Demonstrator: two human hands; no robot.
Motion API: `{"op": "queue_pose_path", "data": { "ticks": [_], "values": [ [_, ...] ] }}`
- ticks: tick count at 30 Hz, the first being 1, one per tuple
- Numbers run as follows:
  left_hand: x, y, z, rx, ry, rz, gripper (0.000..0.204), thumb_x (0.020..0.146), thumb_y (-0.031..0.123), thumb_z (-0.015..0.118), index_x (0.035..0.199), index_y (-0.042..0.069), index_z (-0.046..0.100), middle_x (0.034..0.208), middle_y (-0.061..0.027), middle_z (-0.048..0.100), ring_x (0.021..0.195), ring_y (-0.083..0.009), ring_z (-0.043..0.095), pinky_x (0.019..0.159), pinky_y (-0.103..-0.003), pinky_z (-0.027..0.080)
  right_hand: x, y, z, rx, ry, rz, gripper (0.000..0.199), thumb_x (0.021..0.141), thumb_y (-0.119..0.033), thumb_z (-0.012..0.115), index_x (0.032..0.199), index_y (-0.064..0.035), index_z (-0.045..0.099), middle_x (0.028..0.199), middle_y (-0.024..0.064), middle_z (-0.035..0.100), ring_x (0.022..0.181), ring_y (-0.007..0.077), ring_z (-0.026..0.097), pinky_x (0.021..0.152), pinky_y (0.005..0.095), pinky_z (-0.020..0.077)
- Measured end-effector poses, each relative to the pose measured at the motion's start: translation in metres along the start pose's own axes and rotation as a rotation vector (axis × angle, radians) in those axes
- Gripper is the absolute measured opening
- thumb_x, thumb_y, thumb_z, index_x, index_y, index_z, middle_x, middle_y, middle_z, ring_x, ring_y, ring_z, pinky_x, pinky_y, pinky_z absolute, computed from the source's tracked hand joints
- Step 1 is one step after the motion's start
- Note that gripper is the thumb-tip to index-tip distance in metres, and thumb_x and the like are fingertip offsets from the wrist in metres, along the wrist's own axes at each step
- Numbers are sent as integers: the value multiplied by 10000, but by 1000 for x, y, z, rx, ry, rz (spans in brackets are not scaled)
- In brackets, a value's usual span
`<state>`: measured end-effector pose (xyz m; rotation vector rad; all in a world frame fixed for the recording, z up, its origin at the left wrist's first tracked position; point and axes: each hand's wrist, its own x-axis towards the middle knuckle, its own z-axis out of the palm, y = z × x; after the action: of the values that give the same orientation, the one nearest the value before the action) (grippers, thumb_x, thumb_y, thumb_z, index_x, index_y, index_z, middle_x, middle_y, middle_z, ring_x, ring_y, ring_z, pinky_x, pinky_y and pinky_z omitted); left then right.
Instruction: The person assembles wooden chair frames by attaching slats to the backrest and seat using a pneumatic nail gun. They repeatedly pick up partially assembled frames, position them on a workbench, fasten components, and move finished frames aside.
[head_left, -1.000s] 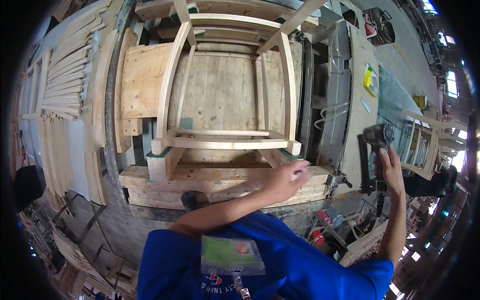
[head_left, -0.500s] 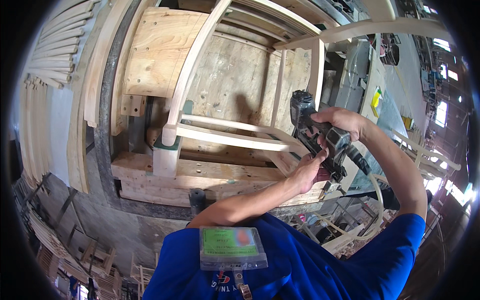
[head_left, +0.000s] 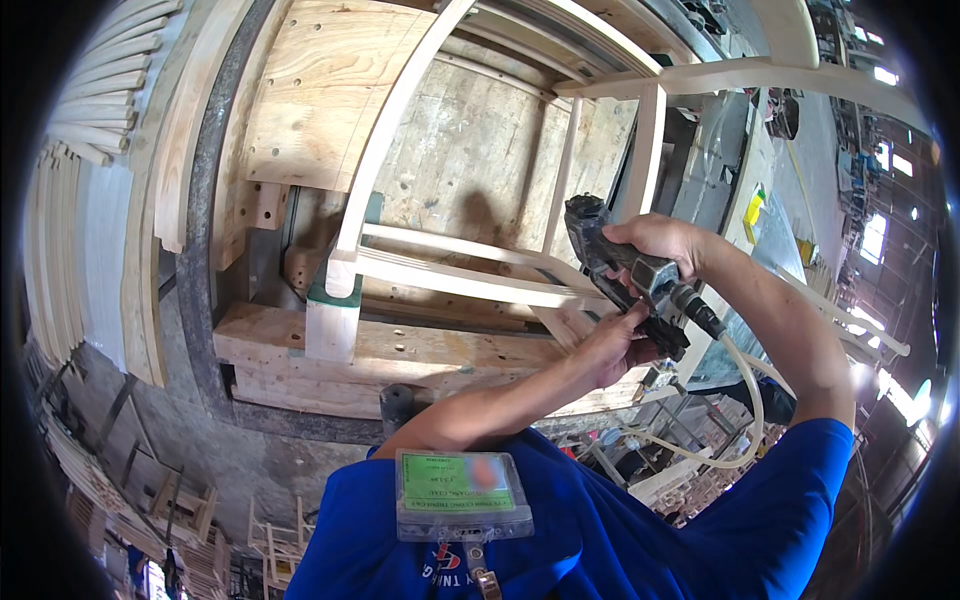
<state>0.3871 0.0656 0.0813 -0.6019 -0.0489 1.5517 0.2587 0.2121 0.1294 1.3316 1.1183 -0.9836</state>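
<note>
A black air nail gun is tilted over the right front corner of a pale wooden chair frame. My right hand is wrapped round its handle from above. My left hand is closed on the lower, magazine side of the gun, whose end sticks out past the fingers. A light air hose runs from the handle and loops down beside my right arm. The frame's left post rests by a green-padded block. Whether the gun touches the wood cannot be made out.
The frame lies in a wooden jig with a thick front beam and a plywood panel. Curved slats and straight strips are stacked at the left. A long chair rail juts out at the upper right. A yellow object lies beyond.
The nail gun has shifted slightly left and turned a little in both hands. The view has moved a little over the frame. My grip stays on the gun.
</note>
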Motion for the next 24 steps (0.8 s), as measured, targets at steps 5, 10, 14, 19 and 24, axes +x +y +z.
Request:
{"op": "queue_pose_path", "data": {
  "ticks": [5, 10, 14, 19, 24],
  "values": [
    [-7, -4, 15, 9, 17, -12, 432, 1102, 364, 497, 1315, -10, 525, 1174, -180, 694, 1028, -287, 740, 956, -441, 621, -7, 9, -8, 8, -51, -3, 456, 1104, -405, 469, 1125, 39, 575, 863, 98, 657, 598, 184, 654, 525, 345, 589],
    [-14, -4, 24, 89, -24, -8, 434, 1117, 360, 436, 1377, 16, 483, 1194, -160, 682, 1065, -281, 724, 974, -441, 604, -25, 14, -6, 20, 2, -49, 474, 1099, -414, 480, 1087, 43, 606, 822, 96, 646, 572, 193, 651, 508, 357, 575],
    [-10, 19, 23, 153, 102, 41, 498, 1105, 511, 396, 1428, 139, 466, 1157, -121, 671, 991, -275, 711, 952, -480, 593, -57, -5, 9, -399, 169, -234, 442, 1061, -393, 550, 1104, 37, 640, 810, 142, 643, 690, 272, 690, 638, 418, 587],
    [9, 157, 20, 115, 180, 481, 624, 980, 662, 571, 1336, 150, 600, 1203, -39, 681, 1021, -190, 660, 877, -426, 582, -27, -20, 22, -1394, 680, -541, 593, 959, -158, 546, 1435, 171, 417, 1293, 326, 608, 1145, 444, 667, 962, 450, 557],
    [63, 229, 37, 30, 229, 640, 358, 946, 401, 743, 1180, 139, 671, 1042, -12, 733, 851, -157, 696, 737, -297, 596, -27, -85, 18, -1542, 892, -583, 586, 939, -129, 549, 1408, 204, 436, 1363, 336, 558, 1189, 374, 658, 910, 427, 584]
  ]
}}
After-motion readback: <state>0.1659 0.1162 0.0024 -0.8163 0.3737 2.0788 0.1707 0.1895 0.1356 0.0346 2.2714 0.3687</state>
